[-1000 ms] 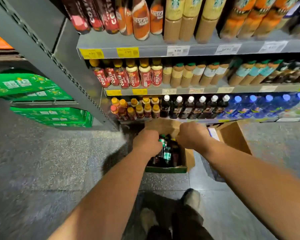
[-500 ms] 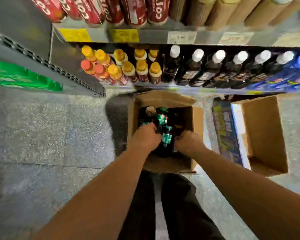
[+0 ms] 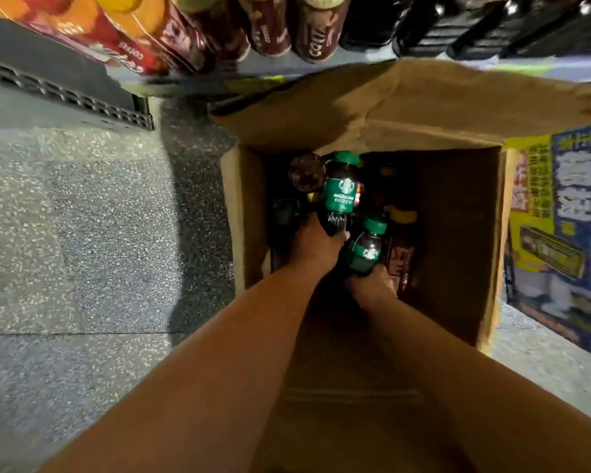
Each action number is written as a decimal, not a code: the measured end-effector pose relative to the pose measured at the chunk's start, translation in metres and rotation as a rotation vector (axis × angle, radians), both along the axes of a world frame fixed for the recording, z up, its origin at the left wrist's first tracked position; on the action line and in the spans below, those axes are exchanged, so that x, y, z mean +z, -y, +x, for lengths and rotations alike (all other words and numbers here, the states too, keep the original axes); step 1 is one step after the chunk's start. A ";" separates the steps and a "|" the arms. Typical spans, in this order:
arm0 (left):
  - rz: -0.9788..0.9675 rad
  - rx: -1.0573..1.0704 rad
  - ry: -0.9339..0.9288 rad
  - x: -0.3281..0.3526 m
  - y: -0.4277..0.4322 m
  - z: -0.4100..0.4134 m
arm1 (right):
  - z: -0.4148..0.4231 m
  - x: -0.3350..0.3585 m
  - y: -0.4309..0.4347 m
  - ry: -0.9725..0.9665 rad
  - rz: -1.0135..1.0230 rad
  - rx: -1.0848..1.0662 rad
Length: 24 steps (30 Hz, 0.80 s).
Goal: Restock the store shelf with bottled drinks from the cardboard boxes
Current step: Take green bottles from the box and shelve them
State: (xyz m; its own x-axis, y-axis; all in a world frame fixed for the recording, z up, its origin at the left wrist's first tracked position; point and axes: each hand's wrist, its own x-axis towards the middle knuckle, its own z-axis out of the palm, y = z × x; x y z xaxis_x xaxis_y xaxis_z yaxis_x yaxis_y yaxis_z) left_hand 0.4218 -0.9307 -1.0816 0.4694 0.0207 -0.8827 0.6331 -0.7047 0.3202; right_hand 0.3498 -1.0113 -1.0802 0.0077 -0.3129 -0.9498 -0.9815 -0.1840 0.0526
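An open cardboard box (image 3: 243,216) stands on the floor below the shelf, with several dark bottles inside. My left hand (image 3: 313,244) reaches into it and grips the bottom of a dark coffee bottle with a green label (image 3: 340,194), its green cap pointing away from me. My right hand (image 3: 372,285) is lower in the box and holds a second green-labelled bottle (image 3: 365,250) from beneath; its fingers are mostly hidden. Both forearms run down into the box.
The bottom shelf's bottles (image 3: 270,32) hang over the box's far flap (image 3: 389,97). A blue and yellow printed carton (image 3: 560,233) lies right of the box. Speckled grey floor (image 3: 82,233) spreads to the left, with the black shelf base rail (image 3: 82,97) at top left.
The camera has dropped much closer to the box. Both hands went deeper and each has taken hold of a green-labelled bottle; the left one is lifted and tilted.
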 end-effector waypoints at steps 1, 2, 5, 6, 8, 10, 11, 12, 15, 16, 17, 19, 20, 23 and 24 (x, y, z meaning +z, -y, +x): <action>-0.010 0.026 -0.002 -0.006 0.002 0.000 | -0.002 -0.004 0.002 0.036 -0.043 -0.031; -0.016 0.052 -0.007 -0.011 0.003 0.001 | -0.004 -0.009 0.002 0.054 -0.070 -0.081; -0.015 0.053 -0.016 -0.021 0.008 0.007 | -0.001 -0.006 -0.007 0.076 -0.159 -0.225; -0.002 0.031 -0.028 -0.023 0.010 0.010 | -0.002 -0.007 -0.007 0.075 -0.166 -0.285; 0.003 0.015 -0.073 -0.019 0.011 0.016 | 0.000 -0.002 -0.008 0.094 -0.139 -0.368; -0.042 0.036 -0.121 -0.012 0.007 0.020 | 0.000 0.007 -0.005 0.119 -0.080 -0.441; -0.072 0.043 -0.146 -0.004 0.002 0.020 | 0.001 0.015 -0.003 0.143 -0.056 -0.454; -0.101 0.050 -0.168 0.005 -0.003 0.020 | 0.003 0.022 -0.002 0.152 -0.048 -0.427; -0.145 0.082 -0.205 0.035 -0.018 0.016 | 0.016 0.056 0.003 0.219 -0.004 -0.427; -0.161 0.105 -0.207 0.046 -0.021 0.016 | 0.022 0.070 0.004 0.248 0.010 -0.436; -0.179 0.130 -0.209 0.058 -0.024 0.016 | 0.028 0.082 0.005 0.274 0.019 -0.435; -0.220 0.208 -0.227 0.083 -0.028 0.018 | 0.040 0.107 0.007 0.312 0.050 -0.455; -0.243 0.260 -0.236 0.095 -0.030 0.020 | 0.045 0.119 0.008 0.328 0.081 -0.473; -0.307 0.322 -0.241 0.131 -0.035 0.026 | 0.054 0.154 0.008 0.379 0.150 -0.458; -0.328 0.320 -0.241 0.142 -0.037 0.027 | 0.055 0.166 0.007 0.402 0.170 -0.446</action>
